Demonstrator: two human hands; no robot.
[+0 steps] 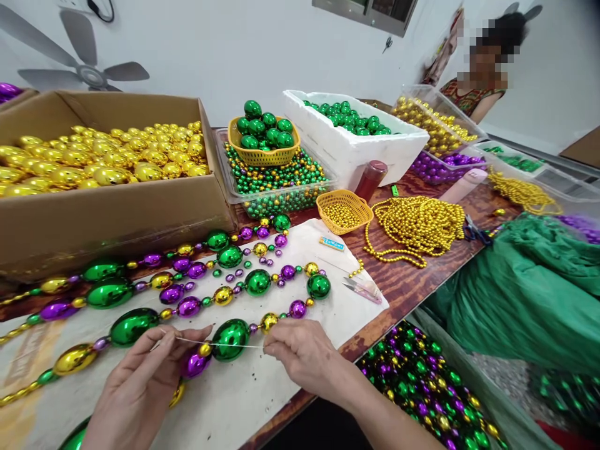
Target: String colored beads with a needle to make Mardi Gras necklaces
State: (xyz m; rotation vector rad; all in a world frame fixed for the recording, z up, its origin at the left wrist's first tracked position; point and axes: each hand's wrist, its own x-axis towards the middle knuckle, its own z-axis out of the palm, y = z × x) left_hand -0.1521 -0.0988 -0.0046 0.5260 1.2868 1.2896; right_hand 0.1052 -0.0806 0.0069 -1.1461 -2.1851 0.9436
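Over the cloth, holds the thread taut between closed fingertips of the left hand and right hand, apparently for control in front of the green bead; has gold beads in a basket nearby, presumably for easy reach.

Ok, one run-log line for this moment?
left hand: pinching thread; right hand: pinching thread; thread: straight across large green bead; underneath: white cloth; behind: cardboard box, gold beads
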